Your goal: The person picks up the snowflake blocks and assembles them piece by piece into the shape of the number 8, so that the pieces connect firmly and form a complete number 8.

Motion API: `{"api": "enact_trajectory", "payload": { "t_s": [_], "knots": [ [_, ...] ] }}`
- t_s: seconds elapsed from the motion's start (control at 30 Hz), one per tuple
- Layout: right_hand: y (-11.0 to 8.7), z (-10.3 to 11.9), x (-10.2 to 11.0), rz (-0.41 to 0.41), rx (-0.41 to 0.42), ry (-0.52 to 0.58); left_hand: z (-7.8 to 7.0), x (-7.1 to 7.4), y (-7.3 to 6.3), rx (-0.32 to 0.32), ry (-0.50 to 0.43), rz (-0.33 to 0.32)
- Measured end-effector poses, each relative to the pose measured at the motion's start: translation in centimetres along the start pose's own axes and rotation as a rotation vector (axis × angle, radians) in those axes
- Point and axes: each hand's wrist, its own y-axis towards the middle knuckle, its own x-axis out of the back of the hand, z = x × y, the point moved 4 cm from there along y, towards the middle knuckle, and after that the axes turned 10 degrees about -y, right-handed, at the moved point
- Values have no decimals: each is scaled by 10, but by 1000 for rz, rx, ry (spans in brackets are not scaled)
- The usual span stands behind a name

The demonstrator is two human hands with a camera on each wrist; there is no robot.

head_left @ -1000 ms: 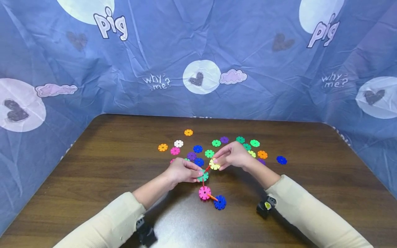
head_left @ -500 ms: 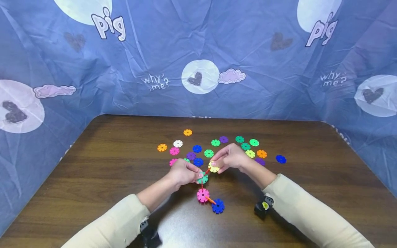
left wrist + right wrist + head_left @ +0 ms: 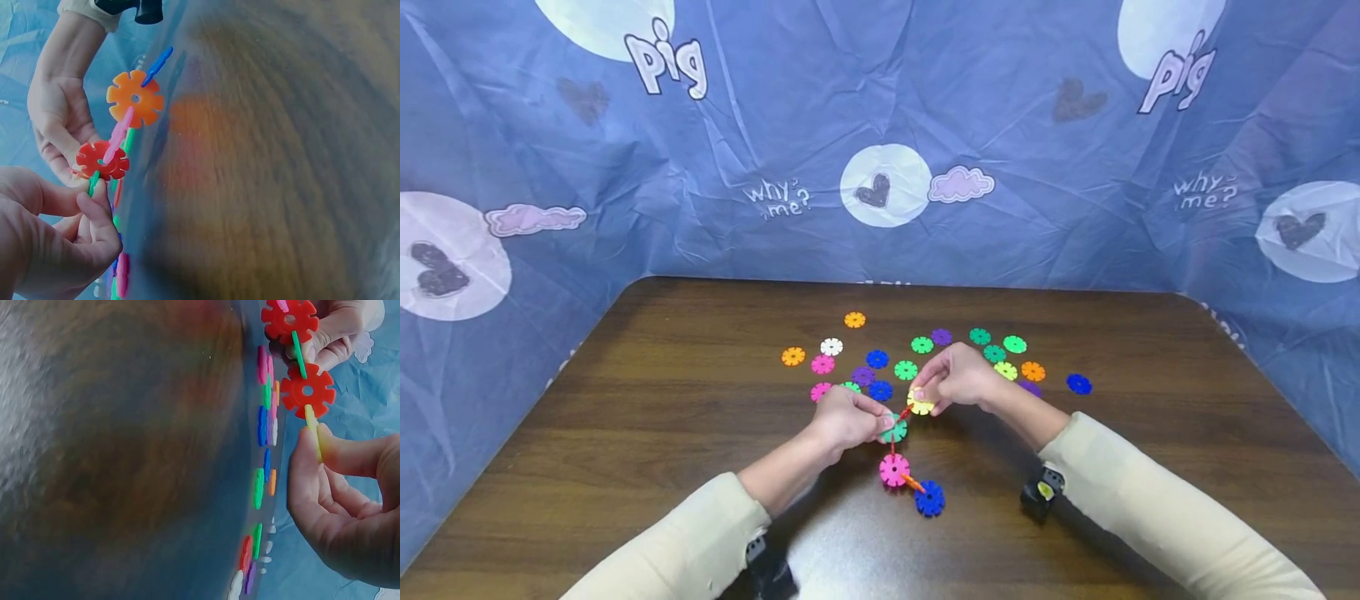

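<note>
Two hands, head view: The left hand pinches a green wheel with thumb and fingers. The right hand pinches a yellow wheel the same way, a bit farther from the person.
Chain, head view: Both wheels belong to one chain near the middle of the brown table. A red wheel, seen edge-on, joins yellow to green. A second red wheel joins green to a pink wheel. An orange wheel joins pink to a dark blue wheel, the end closest to the person. I cannot tell if that end touches the table.
Loose wheels, head view: Many lie flat past the hands, like a white wheel.
Wall, head view: A blue cloth with hearts and words hangs behind.
Left wrist view: The left hand has the green wheel by its edge. The orange wheel shows its round face.
Right wrist view: The yellow wheel is edge-on in the right hand's pinch, stuck to the red one.
</note>
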Motion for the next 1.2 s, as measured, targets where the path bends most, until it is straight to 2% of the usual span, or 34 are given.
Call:
{"api": "enact_trajectory", "payload": {
  "t_s": [0.17, 0.33, 0.57, 0.7, 0.87, 0.97, 1.07, 1.2],
  "knots": [
    [-2, -4, -3, 11, 15, 29, 2, 1, 1, -18, 16, -15],
    [-3, -7, -9, -32, -6, 100, 5, 0, 0, -50, -6, -33],
    [-3, -8, -6, -79, -1, 154, 3, 0, 2, -32, -56, -4],
    [-2, -10, -3, -77, 9, 199, 0, 3, 3, -10, -137, 6],
    [0, -14, -3, -51, -19, 337, 0, 6, 2, 24, -314, 17],
    [0, -13, -5, -28, -30, 386, 3, 6, 0, 34, -379, 52],
    [0, -13, -7, -3, -37, 394, 7, 5, -5, 32, -377, 92],
    [0, -14, -13, 40, -47, 398, 10, 5, -16, -21, -276, 117]
  ]
}}
